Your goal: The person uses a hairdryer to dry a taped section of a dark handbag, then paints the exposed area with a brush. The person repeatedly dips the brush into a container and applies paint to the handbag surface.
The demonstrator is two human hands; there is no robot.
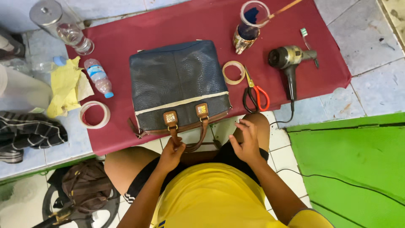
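the navy handbag (179,84) is lying flat mid-frame on the maroon cloth (320,38), brown handles (187,139) pointing down-frame, pebbled leather with tan trim. the left hand (171,154) is pinching a handle; the right hand (245,141) is hovering half-spread.

Pebbled navy leather handbag (179,82) with smooth brown straps on matt maroon cloth (202,25)

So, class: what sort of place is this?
Probably an informal bag-repair spot on a tiled floor: a navy handbag lies on a maroon cloth, with scissors, tape rolls and a hairdryer beside it.
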